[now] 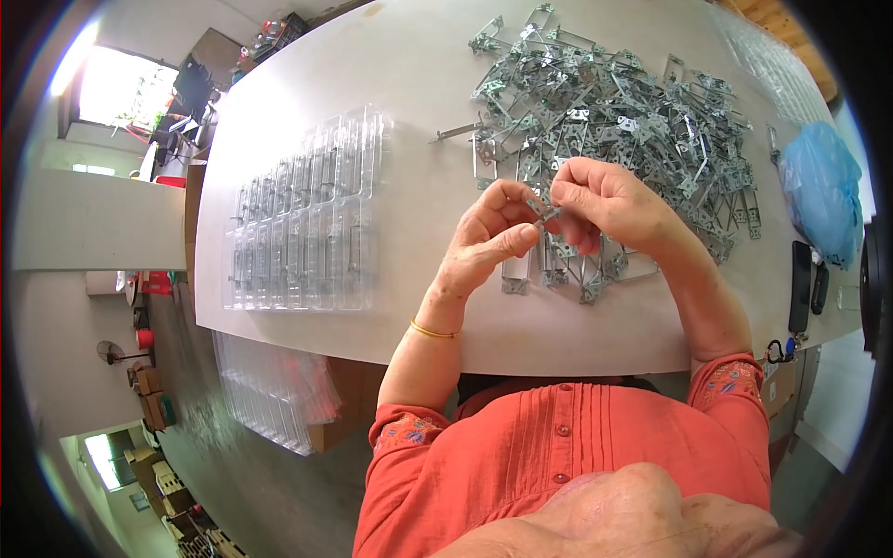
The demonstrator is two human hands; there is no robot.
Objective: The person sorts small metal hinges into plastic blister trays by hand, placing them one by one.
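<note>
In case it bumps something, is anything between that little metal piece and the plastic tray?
Only the person's left hand, holding the metal piece; past it, nothing visible blocks the way across the table to the clear tray.

Tray (374, 153) left of parts pile (605, 121) on table (428, 74).

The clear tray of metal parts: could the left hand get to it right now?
Probably yes: only bare tabletop shows between the left hand and the tray. That hand seems to hold a small metal part, though, so it may need to let go first.
</note>
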